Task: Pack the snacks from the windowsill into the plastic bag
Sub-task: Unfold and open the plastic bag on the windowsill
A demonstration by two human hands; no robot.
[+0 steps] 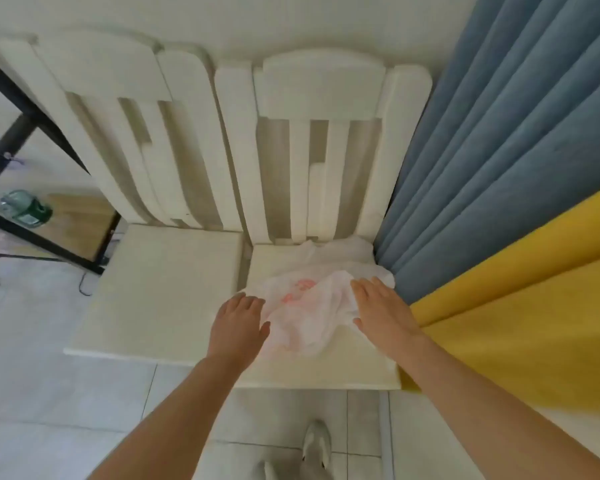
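The plastic bag [305, 306] is lying crumpled on the seat of the right-hand white chair [343, 368], a little right of the frame's centre. It is thin, translucent white film with faint red print, and part of it is bunching back towards the chair's slats. No snacks and no windowsill are showing in this view.

My left hand [238, 323] is lying flat at the bag's left edge. Its fingers [246, 301] are stretched out straight, meeting the film and gripping nothing. My right hand [383, 308] is lying palm down over the bag's right edge, its fingers [364, 289] likewise straight and spread, with nothing taken hold of. I cannot tell whether either palm is pressing down or only resting.

Handling assessment: I am judging the bag to be very light, limp and slippery, with no stiffness of its own. It is likely to slide on the smooth seat and to collapse shut unless it is held apart. Its film is probably prone to stretching or tearing if pulled hard at one spot. The handles and the mouth are not plainly showing among the folds. I am expecting to find them first, then pinch the two handle loops or opposite sides of the rim, one in each hand.

A second white chair [160, 289] is standing just beside the first on the left. A blue curtain [499, 133] and a yellow curtain [516, 306] are hanging along the right of the frame.
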